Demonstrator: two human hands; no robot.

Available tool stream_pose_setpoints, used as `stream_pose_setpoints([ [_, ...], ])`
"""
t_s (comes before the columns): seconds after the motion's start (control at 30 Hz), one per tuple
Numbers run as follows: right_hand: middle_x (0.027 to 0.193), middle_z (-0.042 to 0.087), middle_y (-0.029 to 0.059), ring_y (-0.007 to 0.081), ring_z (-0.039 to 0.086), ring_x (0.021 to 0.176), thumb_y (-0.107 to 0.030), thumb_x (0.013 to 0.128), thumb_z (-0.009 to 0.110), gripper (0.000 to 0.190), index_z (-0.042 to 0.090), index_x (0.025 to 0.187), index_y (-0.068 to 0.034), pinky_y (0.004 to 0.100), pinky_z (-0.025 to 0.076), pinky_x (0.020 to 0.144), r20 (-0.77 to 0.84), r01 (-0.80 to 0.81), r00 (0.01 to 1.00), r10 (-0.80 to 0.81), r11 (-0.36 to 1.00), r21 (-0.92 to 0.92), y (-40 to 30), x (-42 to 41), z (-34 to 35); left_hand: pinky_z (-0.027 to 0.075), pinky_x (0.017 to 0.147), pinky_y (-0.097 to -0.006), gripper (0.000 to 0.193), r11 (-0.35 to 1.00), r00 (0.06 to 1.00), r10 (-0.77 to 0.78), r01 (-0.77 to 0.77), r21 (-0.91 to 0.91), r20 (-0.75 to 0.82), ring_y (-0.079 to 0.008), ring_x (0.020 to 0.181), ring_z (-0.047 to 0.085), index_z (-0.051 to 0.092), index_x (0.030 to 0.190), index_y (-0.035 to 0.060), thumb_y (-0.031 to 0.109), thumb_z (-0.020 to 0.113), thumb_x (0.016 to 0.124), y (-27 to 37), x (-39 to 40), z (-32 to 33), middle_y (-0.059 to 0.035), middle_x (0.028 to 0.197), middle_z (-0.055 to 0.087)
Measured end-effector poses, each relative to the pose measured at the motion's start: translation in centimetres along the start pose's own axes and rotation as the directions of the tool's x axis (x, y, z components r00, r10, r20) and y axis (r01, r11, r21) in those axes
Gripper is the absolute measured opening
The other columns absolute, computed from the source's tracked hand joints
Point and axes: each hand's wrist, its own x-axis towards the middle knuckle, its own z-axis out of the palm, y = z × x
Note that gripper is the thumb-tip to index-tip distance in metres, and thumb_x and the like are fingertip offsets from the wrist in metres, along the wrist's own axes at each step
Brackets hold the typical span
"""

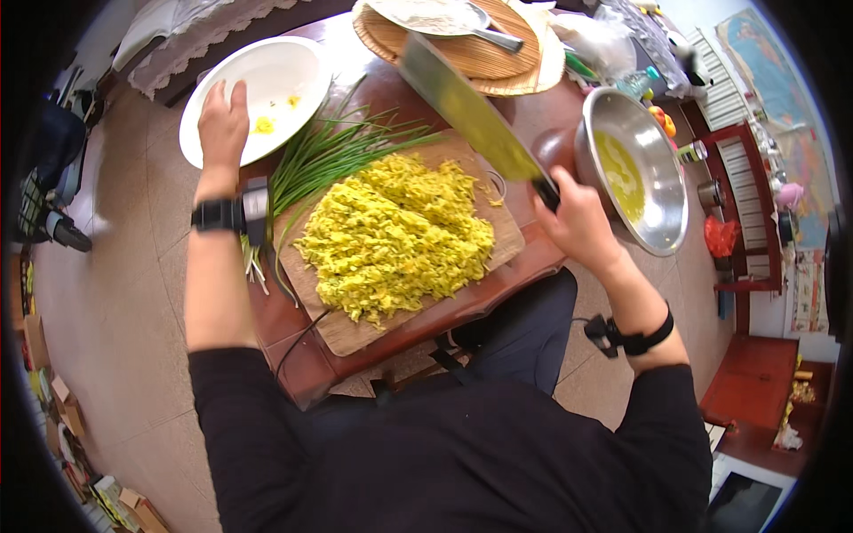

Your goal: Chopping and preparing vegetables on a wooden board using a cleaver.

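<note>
My right hand (580, 216) grips the black handle of a broad cleaver (470, 113). Its blade is raised at a slant past the far right of the cutting board and bears a yellowish smear or reflection. A wide mound of shredded yellow-green vegetable (400, 240) covers most of the wooden cutting board (350, 336). At the far left, my left hand (224, 123) is over the near-left part of a white bowl (293, 70), thumb apart from the fingers; whether it touches the bowl cannot be told. A few yellow shreds lie in that bowl. Long green scallions or chives (313, 156) lie along the board's left edge.
A steel basin (656, 193) with yellow-green liquid stands on the right. At the back, a woven round tray (380, 36) carries a pan-like dish (433, 16) of whitish powder. A dark cable (293, 343) crosses the board's near-left corner. The red-brown table (466, 320) ends close to my knees.
</note>
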Motion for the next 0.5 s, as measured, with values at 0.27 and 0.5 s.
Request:
stream_pose_setpoints([
  [0.27,0.062,0.056,0.0231,0.0417,0.056,0.064,-0.011,0.076,0.057,0.021,0.045,0.091,-0.002,0.0492,0.044,0.056,0.059,-0.326,0.936,0.347,0.919,-0.223,5.8,-11.5,1.4,0.037,0.096,-0.0411,0.040,0.945,0.945,0.266,-0.218,-0.243,0.187,-0.0366,0.116,0.044,0.045,0.118,-0.0042,0.012,0.056,0.084,15.6,-17.5,-8.0,-0.0225,0.120,0.049],
  [0.5,0.063,0.059,0.0170,0.0342,0.061,0.060,-0.007,0.071,0.057,0.023,0.043,0.089,-0.003,0.0429,0.049,0.055,0.087,-0.240,0.956,0.281,0.914,-0.327,4.0,-11.7,5.1,0.034,0.098,-0.0429,0.045,0.921,0.915,0.309,-0.219,-0.322,0.260,-0.0370,0.120,0.039,0.043,0.120,-0.0035,0.016,0.059,0.082,20.9,-24.3,-6.7,-0.0213,0.122,0.047],
])
